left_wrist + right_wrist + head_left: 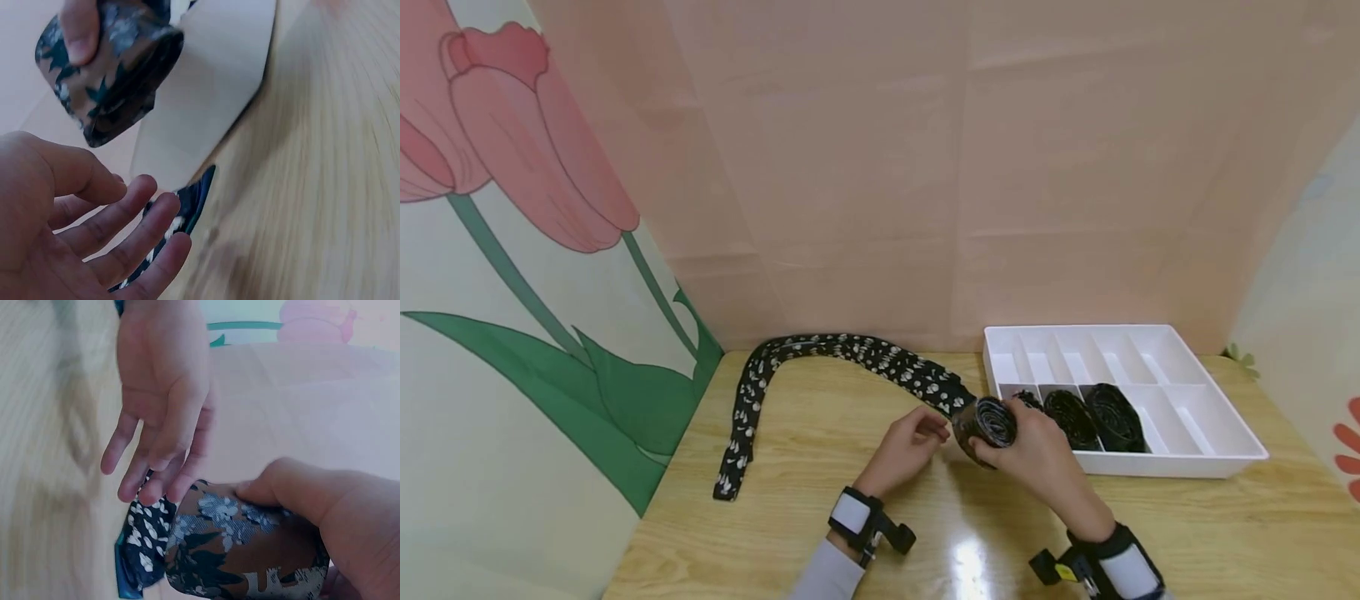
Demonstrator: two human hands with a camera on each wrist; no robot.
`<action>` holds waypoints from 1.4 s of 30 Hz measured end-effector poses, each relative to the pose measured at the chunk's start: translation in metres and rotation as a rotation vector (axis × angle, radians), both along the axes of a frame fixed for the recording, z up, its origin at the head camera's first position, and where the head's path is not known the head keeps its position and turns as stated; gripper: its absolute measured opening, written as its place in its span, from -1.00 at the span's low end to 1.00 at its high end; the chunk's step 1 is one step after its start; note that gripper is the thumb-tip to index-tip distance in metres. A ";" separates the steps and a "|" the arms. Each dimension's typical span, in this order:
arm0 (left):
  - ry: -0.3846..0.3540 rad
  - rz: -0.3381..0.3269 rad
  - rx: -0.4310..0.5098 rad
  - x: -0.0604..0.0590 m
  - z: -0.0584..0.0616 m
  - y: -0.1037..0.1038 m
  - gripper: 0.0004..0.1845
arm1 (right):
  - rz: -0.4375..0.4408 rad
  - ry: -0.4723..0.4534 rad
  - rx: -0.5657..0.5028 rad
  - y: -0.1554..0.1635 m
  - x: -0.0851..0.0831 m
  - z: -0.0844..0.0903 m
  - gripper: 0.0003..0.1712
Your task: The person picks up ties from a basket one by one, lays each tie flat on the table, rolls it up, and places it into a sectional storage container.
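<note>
A roll of brown floral-printed cloth (989,427) is gripped in my right hand (1037,454), thumb on one side and fingers round the other. Dark green leaves and grey flowers show on the roll (225,544) in the right wrist view. My left hand (908,448) hovers just left of it, fingers loosely bent with nothing in them. Behind both hands, a long black cloth strip with white flowers (850,346) curves over the table, its right end partly behind the roll.
At the right stands a white divided tray (1213,468). Several dark rolls, among them a large one (1116,417), sit in its front compartments. A pinkish-tan backdrop (865,183) rises behind the wooden table (790,533).
</note>
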State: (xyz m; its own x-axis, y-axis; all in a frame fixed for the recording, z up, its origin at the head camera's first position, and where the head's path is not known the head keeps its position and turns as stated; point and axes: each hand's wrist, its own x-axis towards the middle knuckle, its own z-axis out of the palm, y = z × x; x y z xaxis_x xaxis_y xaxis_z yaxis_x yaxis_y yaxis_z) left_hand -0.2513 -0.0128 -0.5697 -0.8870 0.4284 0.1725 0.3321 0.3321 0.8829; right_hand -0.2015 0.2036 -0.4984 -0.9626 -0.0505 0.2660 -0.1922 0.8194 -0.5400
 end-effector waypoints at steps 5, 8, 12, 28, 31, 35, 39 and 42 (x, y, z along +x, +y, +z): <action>-0.030 0.007 0.017 0.001 0.004 0.020 -0.81 | -0.046 -0.078 -0.008 0.015 -0.009 0.011 0.00; -0.039 0.002 0.035 0.001 0.005 0.031 -0.82 | -0.062 -0.120 -0.009 0.023 -0.014 0.017 0.03; -0.037 0.006 0.052 0.004 0.005 0.044 -0.79 | -0.075 -0.134 -0.014 0.032 -0.019 0.023 0.08; -0.081 0.004 0.053 0.024 0.014 0.085 -0.61 | -0.144 -0.085 -0.013 0.078 -0.055 0.019 0.10; -0.063 0.021 0.047 0.024 0.014 0.089 -0.65 | -0.163 -0.060 -0.020 0.086 -0.061 0.017 0.06; -0.036 0.056 0.033 0.024 0.015 0.092 -0.72 | -0.176 -0.043 -0.020 0.097 -0.068 0.017 0.02; -0.025 0.059 0.030 0.024 0.015 0.093 -0.73 | -0.182 -0.051 -0.022 0.110 -0.075 0.016 0.01; -0.027 0.059 0.030 0.024 0.015 0.095 -0.72 | -0.188 -0.049 -0.021 0.121 -0.080 0.016 0.00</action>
